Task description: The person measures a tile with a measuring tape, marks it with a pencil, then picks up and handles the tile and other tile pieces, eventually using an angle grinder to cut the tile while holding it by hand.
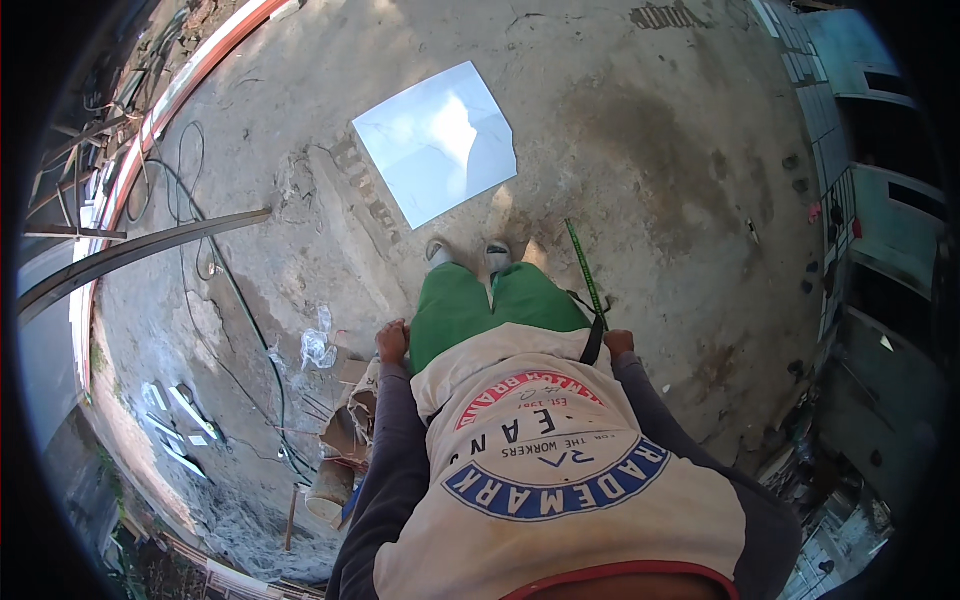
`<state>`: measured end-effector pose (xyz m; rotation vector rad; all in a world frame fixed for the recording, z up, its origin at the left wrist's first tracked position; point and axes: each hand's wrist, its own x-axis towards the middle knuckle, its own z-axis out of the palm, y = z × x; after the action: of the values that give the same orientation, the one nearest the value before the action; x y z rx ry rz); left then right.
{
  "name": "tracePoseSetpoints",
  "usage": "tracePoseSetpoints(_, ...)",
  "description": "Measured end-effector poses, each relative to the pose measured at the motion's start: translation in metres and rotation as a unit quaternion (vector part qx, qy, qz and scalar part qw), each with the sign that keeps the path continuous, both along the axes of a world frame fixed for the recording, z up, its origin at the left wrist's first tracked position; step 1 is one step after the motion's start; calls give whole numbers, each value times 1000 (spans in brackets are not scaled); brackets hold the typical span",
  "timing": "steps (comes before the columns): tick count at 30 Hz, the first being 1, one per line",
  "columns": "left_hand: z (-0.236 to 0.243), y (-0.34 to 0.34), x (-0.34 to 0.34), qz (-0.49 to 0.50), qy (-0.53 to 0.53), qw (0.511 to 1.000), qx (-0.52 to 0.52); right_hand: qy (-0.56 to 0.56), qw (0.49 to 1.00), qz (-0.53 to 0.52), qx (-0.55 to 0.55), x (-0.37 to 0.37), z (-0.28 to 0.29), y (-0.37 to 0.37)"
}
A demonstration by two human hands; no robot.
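My right hand is closed beside my hip, at the near end of a long narrow green strip with dark marks, like a tape-measure blade. The strip slants away from the fist toward the ground ahead. A black strap hangs close to that hand. My left hand is down at my other side with its fingers curled in; whatever may be inside is hidden. Past my feet lies a white, shiny, flat sheet on the concrete, with a bright glare on it. Neither hand touches the sheet.
A dark curved metal bar juts in from the left, over a green hose and cables. Clear plastic, torn cardboard and a bucket stand near my left side. White offcuts lie farther left; metal frames line the right.
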<state>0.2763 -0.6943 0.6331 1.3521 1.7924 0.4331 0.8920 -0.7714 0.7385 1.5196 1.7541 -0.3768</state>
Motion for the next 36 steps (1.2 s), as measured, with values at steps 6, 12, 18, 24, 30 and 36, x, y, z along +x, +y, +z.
tracePoseSetpoints(6, 44, 83, -4, 392, -252, 848, -253, 86, 914, -395, 42, -31, 6, -101)
tracePoseSetpoints(12, 76, 110, -51, 409, -212, 862, -211, 147, 925, -340, 85, -40, -35, 3)
tracePoseSetpoints(18, 62, 135, 35, 443, -235, 836, -224, 329, 714, -583, 207, 31, -14, 149)
tracePoseSetpoints(24, 29, 68, 88, 10, 116, 991, -60, 360, 642, -670, 97, 62, 34, 273)
tracePoseSetpoints(30, 52, 63, 214, -45, 125, 987, -94, 306, 645, -698, 52, 178, 7, 268)
tracePoseSetpoints(36, 78, 60, 235, -87, 209, 951, -212, 270, 670, -692, -7, 201, -8, 275)
